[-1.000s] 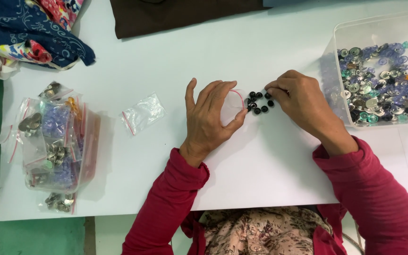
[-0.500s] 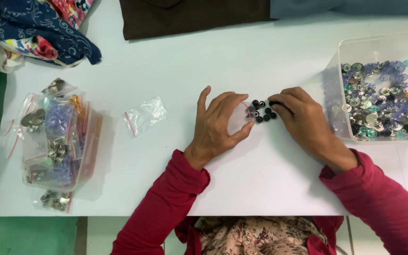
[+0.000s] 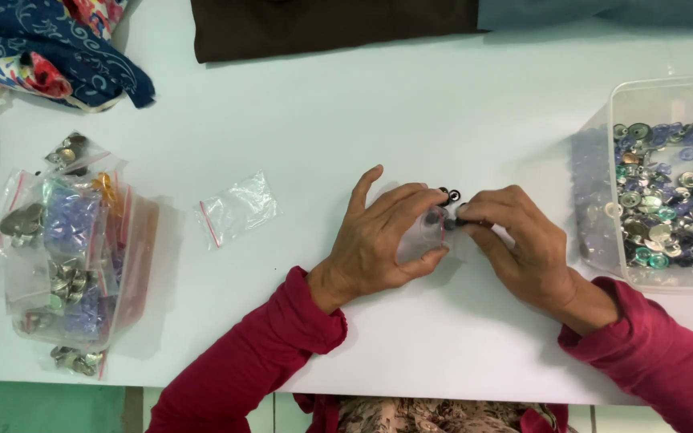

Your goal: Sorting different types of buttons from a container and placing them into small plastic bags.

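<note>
In the middle of the worktop [image 3: 459,104], the two hands are meeting over a small clear plastic bag [image 3: 420,240]. The left hand [image 3: 382,236] is holding this bag, with thumb and fingers curled loosely around its mouth. The right hand [image 3: 515,240] is pinching something small and dark at the bag opening; its fingertips are closed, but what exactly is between them I cannot tell. Just beyond the fingers, a few black round buttons [image 3: 449,195] are lying on the worktop, shiny and with a pale centre.

As a judgement, the filling of this bag is only partly done: some dark pieces seem to be inside already, and several are remaining outside.

To the left, an empty clear zip bag [image 3: 237,210] with a red strip is lying flat and crinkled. Further left, a pile of filled bags [image 3: 74,256] is showing metal, violet and orange pieces through thin glossy film. At the right edge, a clear plastic box [image 3: 667,184] is holding many loose buttons, silver, green and lilac. On the far side, patterned blue cloth [image 3: 58,48] and brown cloth [image 3: 330,24] are lying folded.
</note>
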